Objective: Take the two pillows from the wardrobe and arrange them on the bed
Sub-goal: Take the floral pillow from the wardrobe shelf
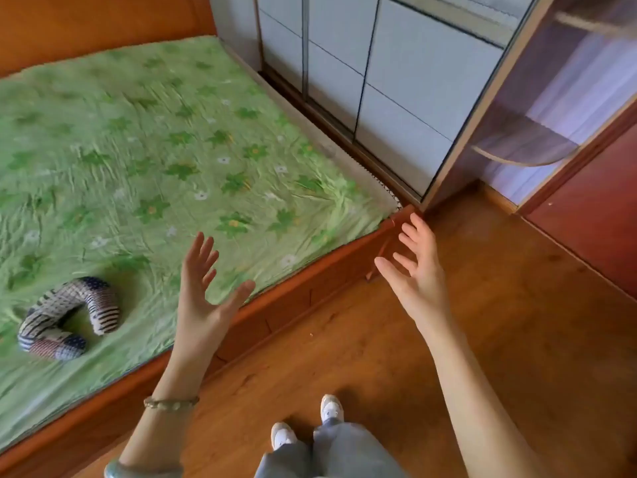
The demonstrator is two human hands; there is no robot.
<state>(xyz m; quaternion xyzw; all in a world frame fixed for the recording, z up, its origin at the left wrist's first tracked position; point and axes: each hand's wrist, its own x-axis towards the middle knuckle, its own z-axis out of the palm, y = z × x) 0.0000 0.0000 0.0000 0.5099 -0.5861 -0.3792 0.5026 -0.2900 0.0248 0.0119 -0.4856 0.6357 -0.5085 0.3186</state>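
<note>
One U-shaped striped pillow (69,317) is lying on the near left part of the bed (144,139), so the task is probably half done. Both hands are empty with fingers spread: the left hand (203,298) and the right hand (418,270) are pointing toward the wardrobe (396,81) at the far right, where no second pillow is showing.
</note>
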